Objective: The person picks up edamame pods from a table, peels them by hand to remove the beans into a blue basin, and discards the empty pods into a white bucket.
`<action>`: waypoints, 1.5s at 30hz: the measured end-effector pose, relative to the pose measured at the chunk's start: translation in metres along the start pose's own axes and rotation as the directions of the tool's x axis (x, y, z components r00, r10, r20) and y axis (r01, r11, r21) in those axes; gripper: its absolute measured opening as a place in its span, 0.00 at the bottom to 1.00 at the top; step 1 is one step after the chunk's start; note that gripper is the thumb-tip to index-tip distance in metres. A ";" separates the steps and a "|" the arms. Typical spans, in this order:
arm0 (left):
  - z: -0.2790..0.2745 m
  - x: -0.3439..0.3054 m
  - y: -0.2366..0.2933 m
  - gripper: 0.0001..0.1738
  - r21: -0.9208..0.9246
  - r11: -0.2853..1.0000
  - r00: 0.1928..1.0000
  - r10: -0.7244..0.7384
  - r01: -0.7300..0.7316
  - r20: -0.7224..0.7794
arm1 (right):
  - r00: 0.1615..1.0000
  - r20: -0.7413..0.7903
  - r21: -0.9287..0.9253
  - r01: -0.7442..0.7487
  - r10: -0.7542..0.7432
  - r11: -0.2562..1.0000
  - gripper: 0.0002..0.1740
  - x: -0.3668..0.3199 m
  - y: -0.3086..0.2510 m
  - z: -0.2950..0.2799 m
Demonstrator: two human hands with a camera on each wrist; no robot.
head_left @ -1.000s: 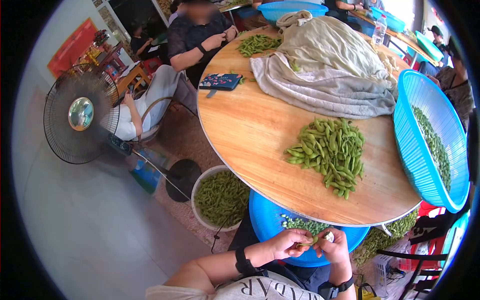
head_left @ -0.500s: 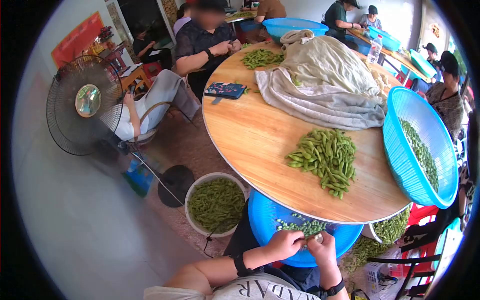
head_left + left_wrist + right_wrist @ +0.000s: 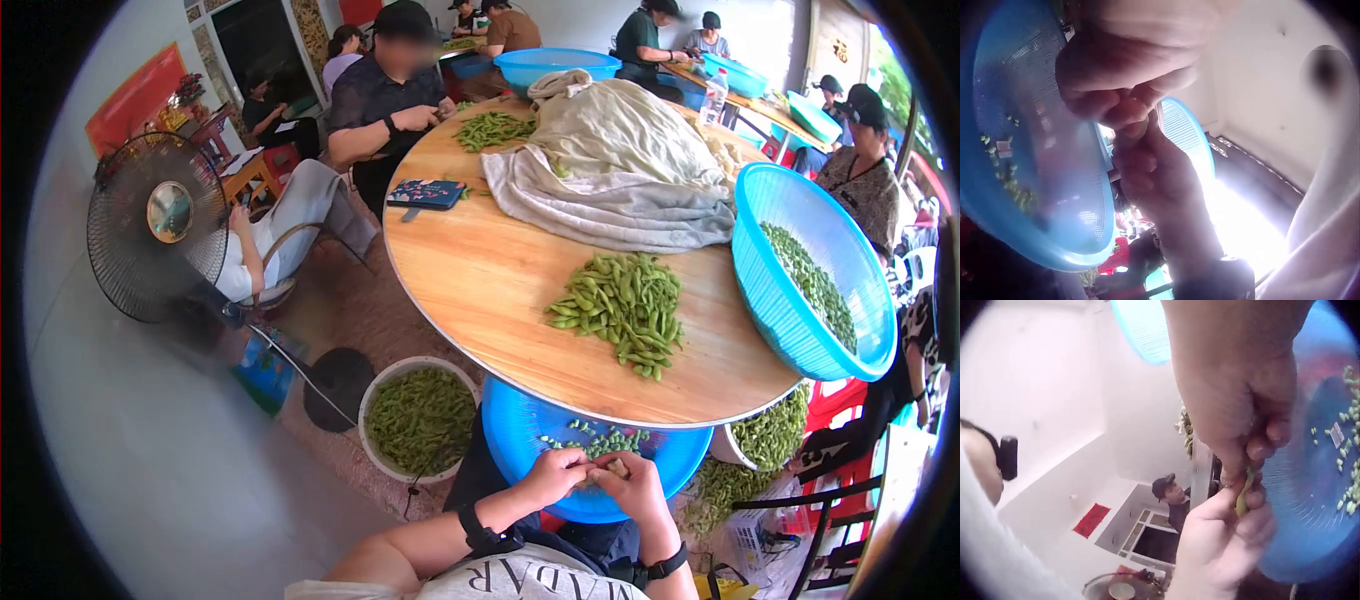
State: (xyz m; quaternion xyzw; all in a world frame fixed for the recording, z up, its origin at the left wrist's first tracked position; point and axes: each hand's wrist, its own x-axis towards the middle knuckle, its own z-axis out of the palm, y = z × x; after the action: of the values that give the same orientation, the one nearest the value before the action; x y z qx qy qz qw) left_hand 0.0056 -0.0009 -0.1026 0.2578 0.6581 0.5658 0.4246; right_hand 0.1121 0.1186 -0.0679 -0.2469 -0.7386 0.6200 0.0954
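Both hands meet over a blue plastic basket point(image 3: 505, 440) below the table edge. A green soybean pod point(image 3: 1244, 495) is pinched between them. My left hand point(image 3: 552, 480) grips one end with thumb and fingers, and my right hand point(image 3: 640, 492) pinches the other. In the head view the fingers hide most of the pod. A small pale patch point(image 3: 618, 467) shows at the right fingertips. Shelled green beans point(image 3: 610, 440) lie in the basket beyond the hands. In the left wrist view the basket's wall point(image 3: 1094, 250) stands beside the hands.
On the round wooden table point(image 3: 450, 270) are a pod pile point(image 3: 625, 310), a cloth-covered heap point(image 3: 630, 150), a phone point(image 3: 427, 194) and a tilted blue basket point(image 3: 790, 310) of beans. A pod-filled bucket point(image 3: 420, 415) and a fan point(image 3: 160, 225) stand left. Other people sit around.
The hands have drawn closer together around the pod, which showed between them a second ago and is now mostly covered. The head view has shifted slightly.
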 end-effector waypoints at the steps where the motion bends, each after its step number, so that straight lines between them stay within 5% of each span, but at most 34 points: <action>1: -0.001 -0.001 -0.001 0.07 -0.121 0.992 0.998 -0.039 0.044 0.048 | 0.986 0.068 0.089 -0.156 0.150 0.984 0.10 0.000 -0.012 -0.005; 5: -0.001 -0.002 -0.004 0.07 -0.463 0.862 0.970 -0.118 0.206 0.211 | 0.972 0.128 0.274 -0.223 0.195 0.936 0.08 0.002 -0.004 -0.011; 9: 0.001 -0.005 0.006 0.07 -0.363 0.902 0.964 -0.169 0.236 0.206 | 0.986 0.067 0.421 -0.165 0.151 0.892 0.06 0.008 0.018 -0.012; 10: -0.002 -0.007 0.011 0.07 -0.388 0.871 0.947 -0.225 0.301 0.229 | 0.990 0.003 0.404 -0.133 0.144 0.905 0.06 0.011 0.021 -0.013; 13: -0.006 -0.007 0.017 0.13 -0.398 0.896 0.973 -0.133 0.199 0.187 | 0.977 -0.193 0.132 -0.068 0.092 0.989 0.08 0.022 0.040 -0.018; 16: -0.008 -0.005 0.025 0.14 -0.387 0.913 0.988 -0.085 0.128 0.127 | 0.925 -0.279 -0.320 0.164 -0.259 0.933 0.09 0.018 0.040 -0.021; 19: -0.002 -0.007 0.037 0.13 -0.298 0.950 0.996 -0.091 0.091 0.012 | 0.959 -0.263 0.098 -0.085 0.108 0.992 0.09 -0.002 0.003 -0.020; 24: 0.003 -0.006 0.031 0.12 -0.234 0.972 0.992 -0.043 0.015 -0.115 | 0.964 -0.106 -0.095 0.233 -0.242 0.968 0.11 -0.004 -0.005 -0.004; 28: -0.001 -0.006 0.030 0.09 -0.288 0.951 0.984 -0.147 0.113 -0.097 | 0.975 -0.031 -0.132 0.216 -0.221 0.968 0.10 -0.001 -0.009 -0.002; 32: -0.001 -0.012 0.033 0.08 -0.110 0.993 0.987 -0.048 0.031 -0.151 | 0.969 -0.033 -0.168 0.235 -0.244 0.957 0.09 0.001 -0.006 0.000; 34: -0.010 -0.014 0.031 0.08 0.053 0.996 0.978 0.082 -0.073 -0.192 | 0.921 -0.093 -0.303 0.336 -0.379 0.892 0.08 0.003 -0.012 -0.006; 37: -0.053 -0.016 0.023 0.07 0.367 0.901 0.855 0.367 -0.230 -0.365 | 0.868 -0.193 -0.396 0.357 -0.457 0.846 0.08 0.005 -0.040 -0.028; 39: -0.088 -0.022 0.027 0.08 0.493 0.863 0.805 0.369 -0.111 -0.464 | 0.833 -0.280 -0.495 0.301 -0.477 0.815 0.08 0.013 -0.063 -0.043; 40: -0.108 -0.024 0.027 0.10 0.771 0.635 0.761 0.524 -0.050 -0.382 | 0.822 -0.295 -0.559 0.265 -0.487 0.786 0.08 0.023 -0.065 -0.049; 42: -0.120 -0.026 0.029 0.12 0.911 0.376 0.727 0.576 0.169 -0.373 | 0.797 -0.320 -0.679 0.184 -0.512 0.710 0.09 0.046 -0.065 -0.055; 45: -0.125 -0.028 0.033 0.11 0.829 0.551 0.783 0.472 0.096 -0.405 | 0.806 -0.297 -0.725 0.159 -0.512 0.670 0.08 0.068 -0.053 -0.057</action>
State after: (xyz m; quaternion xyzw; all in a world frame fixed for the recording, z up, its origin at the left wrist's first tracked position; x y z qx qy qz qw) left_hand -0.0912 -0.0818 -0.0631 0.3082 0.9047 0.2920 -0.0364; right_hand 0.0666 0.1952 -0.0158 -0.2633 -0.8958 0.2019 0.2956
